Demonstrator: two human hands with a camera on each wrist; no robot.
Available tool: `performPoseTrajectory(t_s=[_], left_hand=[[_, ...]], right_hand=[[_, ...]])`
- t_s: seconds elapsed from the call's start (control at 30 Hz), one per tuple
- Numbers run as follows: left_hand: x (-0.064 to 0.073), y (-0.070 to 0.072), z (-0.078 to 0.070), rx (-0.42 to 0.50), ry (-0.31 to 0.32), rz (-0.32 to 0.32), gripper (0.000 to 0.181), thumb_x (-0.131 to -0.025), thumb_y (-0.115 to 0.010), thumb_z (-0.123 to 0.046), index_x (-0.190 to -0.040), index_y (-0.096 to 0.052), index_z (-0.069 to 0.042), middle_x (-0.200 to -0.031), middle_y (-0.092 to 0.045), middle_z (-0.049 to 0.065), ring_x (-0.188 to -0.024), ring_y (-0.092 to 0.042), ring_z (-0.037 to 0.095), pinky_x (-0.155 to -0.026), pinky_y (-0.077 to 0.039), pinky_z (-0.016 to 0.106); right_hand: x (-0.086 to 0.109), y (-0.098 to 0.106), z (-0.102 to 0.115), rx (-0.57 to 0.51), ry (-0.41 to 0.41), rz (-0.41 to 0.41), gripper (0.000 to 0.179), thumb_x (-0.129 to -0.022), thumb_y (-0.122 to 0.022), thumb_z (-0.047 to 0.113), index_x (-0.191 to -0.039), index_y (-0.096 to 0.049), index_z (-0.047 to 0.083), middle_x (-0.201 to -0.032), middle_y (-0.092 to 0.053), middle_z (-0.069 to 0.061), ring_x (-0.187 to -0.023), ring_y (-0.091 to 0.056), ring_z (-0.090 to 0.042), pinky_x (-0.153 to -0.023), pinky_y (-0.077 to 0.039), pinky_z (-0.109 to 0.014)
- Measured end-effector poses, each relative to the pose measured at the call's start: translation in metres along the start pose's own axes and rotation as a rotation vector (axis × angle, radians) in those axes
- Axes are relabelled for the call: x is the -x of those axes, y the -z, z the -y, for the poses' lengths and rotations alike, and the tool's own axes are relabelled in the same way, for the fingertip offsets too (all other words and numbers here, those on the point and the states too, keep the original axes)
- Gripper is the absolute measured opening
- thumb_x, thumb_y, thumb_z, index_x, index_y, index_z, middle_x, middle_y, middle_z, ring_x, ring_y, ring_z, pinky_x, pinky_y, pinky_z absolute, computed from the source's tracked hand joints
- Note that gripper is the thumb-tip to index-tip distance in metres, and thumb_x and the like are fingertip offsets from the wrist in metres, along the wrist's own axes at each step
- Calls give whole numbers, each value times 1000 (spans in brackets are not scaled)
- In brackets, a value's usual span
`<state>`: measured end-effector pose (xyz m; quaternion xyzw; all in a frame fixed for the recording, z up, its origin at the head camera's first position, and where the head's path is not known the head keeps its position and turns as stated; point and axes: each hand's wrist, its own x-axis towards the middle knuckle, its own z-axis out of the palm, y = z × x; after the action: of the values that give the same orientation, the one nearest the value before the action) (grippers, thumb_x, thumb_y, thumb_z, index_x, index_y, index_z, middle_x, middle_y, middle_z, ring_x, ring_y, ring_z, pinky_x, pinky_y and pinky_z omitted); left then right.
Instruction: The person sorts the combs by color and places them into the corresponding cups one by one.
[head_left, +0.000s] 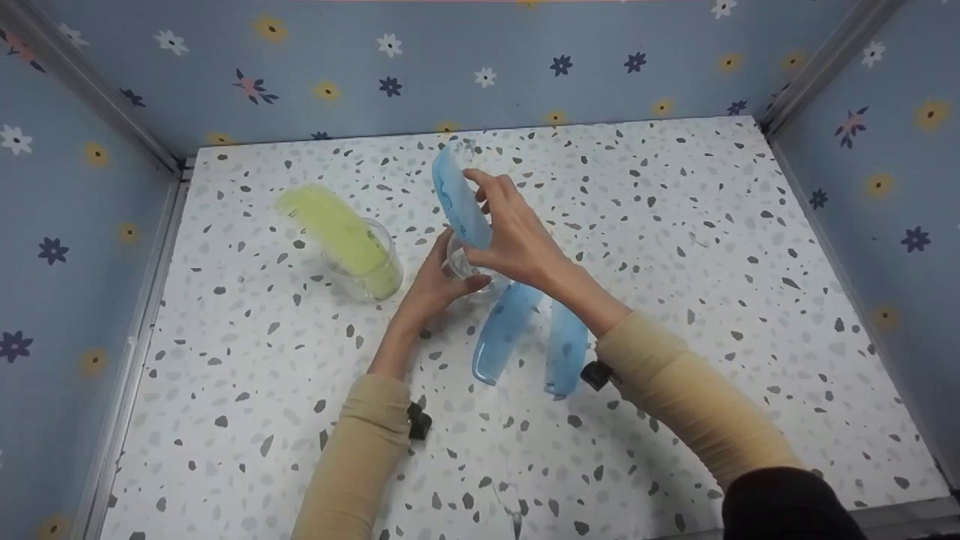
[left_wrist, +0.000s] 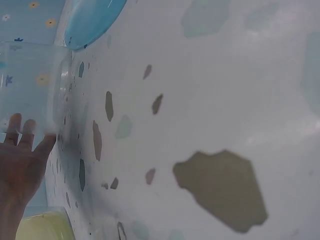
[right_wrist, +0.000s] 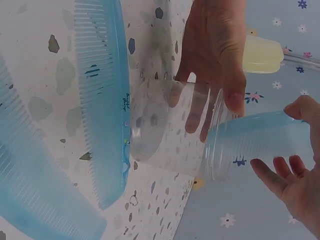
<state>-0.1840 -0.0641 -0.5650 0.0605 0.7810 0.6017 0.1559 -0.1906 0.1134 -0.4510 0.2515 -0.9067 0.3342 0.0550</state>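
A blue comb (head_left: 456, 195) is pinched in my right hand (head_left: 521, 236), between thumb and fingers. Its lower end sits at the mouth of a clear jar (right_wrist: 167, 150), as the right wrist view shows. My left hand (head_left: 429, 291) grips that jar around its side, thumb near the rim. The jar stands upright on the table. Two more blue combs lie flat beside it, one tilted comb (head_left: 504, 337) close to the jar and another comb (head_left: 568, 349) to its right, partly under my right forearm in the head view.
To the left of my left hand stands a second clear jar (head_left: 349, 289) with a yellow-green comb (head_left: 330, 221) leaning out of it. The speckled white table (head_left: 712, 285) is bordered by blue floral panels (head_left: 510, 45) at the back and sides.
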Motion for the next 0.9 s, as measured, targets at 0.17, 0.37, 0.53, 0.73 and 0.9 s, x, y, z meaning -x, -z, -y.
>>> performPoseTrajectory(t_s=[0.17, 0.37, 0.53, 0.73, 0.9], left_hand=[[2, 1, 2, 10, -6, 2, 110, -83, -84, -46, -165, -12, -40, -175, -14, -8, -163, -12, 25, -133, -16, 55], [4, 0, 1, 3, 10, 2, 117, -79, -83, -58, -166, -9, -35, -174, -16, -4, -163, -14, 27, -133, -18, 54], [3, -2, 2, -12, 3, -8, 118, -78, -84, -58, -166, -10, -31, -174, -18, -3, -162, -17, 26, -133, -20, 50], [4, -2, 2, 21, -17, 6, 116, -80, -85, -53, -166, -11, -32, -174, -18, -6, -162, -17, 23, -133, -21, 45], [3, 0, 3, 30, -5, 5, 118, -78, -85, -55, -166, -10, -33, -174, -16, -8, -163, -14, 21, -134, -18, 45]], right_hand=[[0, -7, -3, 81, -13, 53, 94, -80, -83, 22, -158, -31, 18, -134, -53, -15, -120, -62, -29, -92, -60, -42], [1, -11, -4, 160, -42, 116, 90, -82, -79, 24, -159, -31, 22, -134, -53, -12, -115, -60, -25, -82, -60, -42], [4, -13, -7, 200, -65, 173, 92, -83, -81, 27, -160, -30, 24, -131, -53, -11, -100, -55, -23, -75, -58, -42], [10, -8, -14, 204, -41, 177, 87, -88, -79, 27, -160, -31, 22, -133, -53, -13, -101, -55, -25, -78, -58, -42], [14, 2, -22, 182, -12, 163, 80, -92, -77, 29, -159, -34, 21, -139, -52, -13, -110, -56, -27, -85, -58, -44]])
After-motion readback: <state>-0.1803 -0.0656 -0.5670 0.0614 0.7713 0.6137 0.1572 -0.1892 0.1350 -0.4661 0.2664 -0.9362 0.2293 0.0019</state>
